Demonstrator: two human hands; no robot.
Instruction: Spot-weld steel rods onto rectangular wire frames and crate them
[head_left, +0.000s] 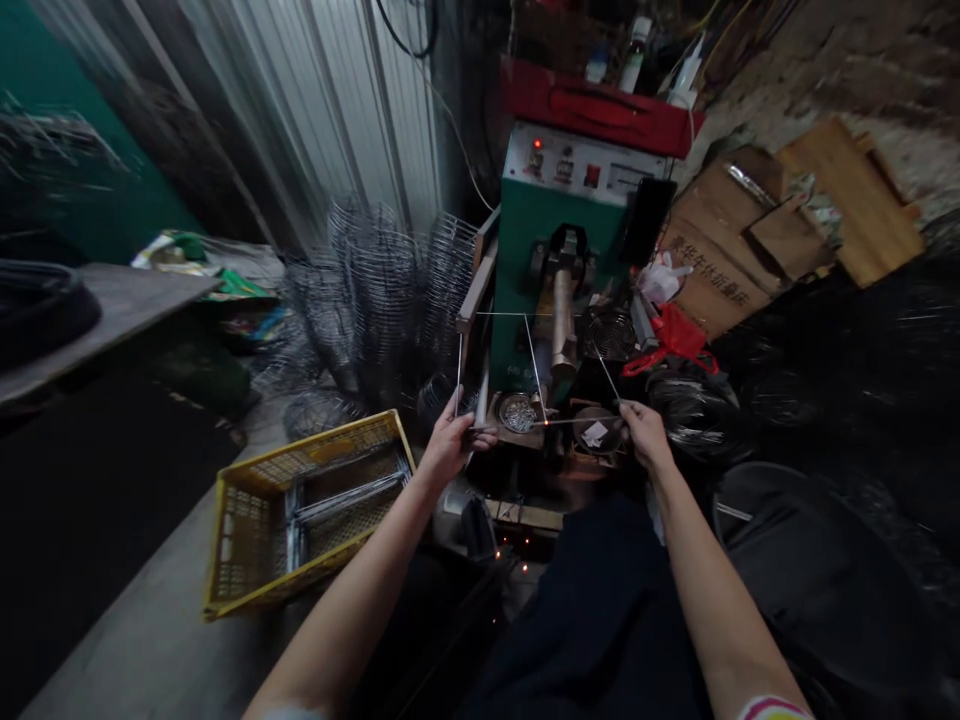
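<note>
Pinched by the left hand [450, 445], some fingers loosely spread, and by the closed right hand [645, 432], the wire frame [535, 368] was held before the green machine [517, 260], likely for steadiness; exact contact was blurred.

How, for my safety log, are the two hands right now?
Left hand: closed, holding the left side of the wire frame.
Right hand: closed, holding the right side of the same wire frame.
</note>
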